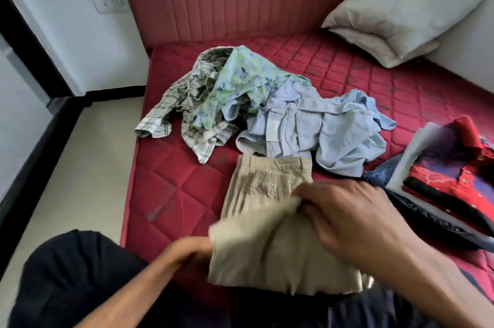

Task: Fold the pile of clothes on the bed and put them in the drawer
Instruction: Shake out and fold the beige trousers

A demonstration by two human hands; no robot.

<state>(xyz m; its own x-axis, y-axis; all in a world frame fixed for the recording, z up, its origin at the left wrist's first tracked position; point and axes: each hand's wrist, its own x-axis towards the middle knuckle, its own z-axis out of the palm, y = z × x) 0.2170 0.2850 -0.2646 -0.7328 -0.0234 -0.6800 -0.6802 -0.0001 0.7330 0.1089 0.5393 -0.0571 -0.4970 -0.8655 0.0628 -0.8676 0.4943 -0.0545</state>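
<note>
Fingers of both hands are pinching the beige trousers: left hand (187, 250) on the near edge, right hand (347, 217) on the blurred fold. Trousers (270, 194) look creased, lying lengthwise away from the person, waistband far, on the red mattress (165, 183) by the unfolded shirts (256, 106).

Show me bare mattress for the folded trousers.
Free: left strip between plaid shirt and the mattress edge; far stretch between blue shirt and pillow. Crowded: the middle, and right by the folded stack.
</note>
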